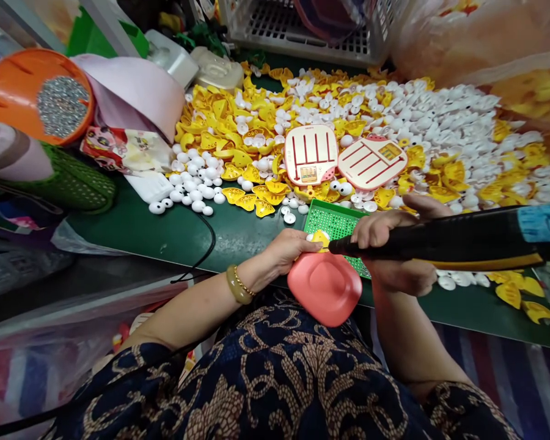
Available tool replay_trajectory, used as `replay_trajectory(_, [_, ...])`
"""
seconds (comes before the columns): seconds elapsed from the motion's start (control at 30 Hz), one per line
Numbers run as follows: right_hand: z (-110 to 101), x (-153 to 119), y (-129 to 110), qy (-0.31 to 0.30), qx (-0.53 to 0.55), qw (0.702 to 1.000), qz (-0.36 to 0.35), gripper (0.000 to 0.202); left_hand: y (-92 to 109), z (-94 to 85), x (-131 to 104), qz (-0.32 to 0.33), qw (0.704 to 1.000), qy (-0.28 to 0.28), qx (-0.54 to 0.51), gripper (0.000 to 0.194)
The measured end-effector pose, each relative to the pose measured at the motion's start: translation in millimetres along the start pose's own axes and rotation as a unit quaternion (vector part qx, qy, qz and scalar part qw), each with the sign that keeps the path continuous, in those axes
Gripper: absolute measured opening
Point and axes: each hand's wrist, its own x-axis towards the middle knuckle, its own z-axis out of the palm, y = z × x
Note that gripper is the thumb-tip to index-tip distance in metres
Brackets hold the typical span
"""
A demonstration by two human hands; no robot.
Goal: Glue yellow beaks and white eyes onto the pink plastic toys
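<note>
Screwdriver (458, 237), gripped by the right hand (394, 273), lies lengthwise from right edge to frame centre. We see its tip (338, 245) directed left at the yellow piece (321, 237), pinched in the left hand (282, 249).

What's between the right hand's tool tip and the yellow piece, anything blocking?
Nothing visible. The black tool in the right hand points straight at the yellow piece pinched by the left hand. The coral plate sits on the wearer's side. Actual contact is too small to tell.
</note>
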Motion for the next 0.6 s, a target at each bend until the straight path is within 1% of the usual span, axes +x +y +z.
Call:
replay_trajectory(0.07, [6, 0, -1, 0.009, 0.019, 0.999, -0.036, 0.064, -1, -0.9, 0, 0.003, 1.0, -0.009, -0.003, 0.005])
replay_trajectory(0.13, [11, 2, -1, -0.005, 0.04, 0.998, -0.049, 0.058, -1, -2.1, 0, 0.008, 1.0, -0.017, -0.005, 0.008])
replay_trajectory(0.3, [14, 8, 2, -0.052, 0.08, 0.995, -0.025, 0.054, -3, -4.2, 0, 0.022, 0.999, -0.027, -0.002, 0.01])
replay_trajectory(0.37, [17, 8, 3, -0.05, 0.081, 0.995, -0.006, 0.049, -3, -5.3, 0, 0.026, 0.999, -0.033, -0.006, 0.008])
replay_trajectory(0.4, [19, 8, 3, -0.038, 0.077, 0.996, 0.003, 0.046, -4, -5.9, 0, 0.027, 0.999, -0.036, -0.008, 0.008])
replay_trajectory(0.47, [25, 7, 3, 0.008, 0.057, 0.998, 0.012, 0.038, -4, -7.3, 1, 0.03, 0.999, -0.041, -0.009, 0.011])
replay_trajectory(0.53, [31, 4, 3, 0.064, 0.034, 0.997, 0.005, 0.033, -4, -8.2, 1, 0.031, 0.999, -0.044, -0.007, 0.014])
replay_trajectory(0.6, [35, 2, 3, 0.089, 0.023, 0.996, -0.004, 0.033, -4, -8.3, 1, 0.032, 0.998, -0.046, -0.008, 0.015])
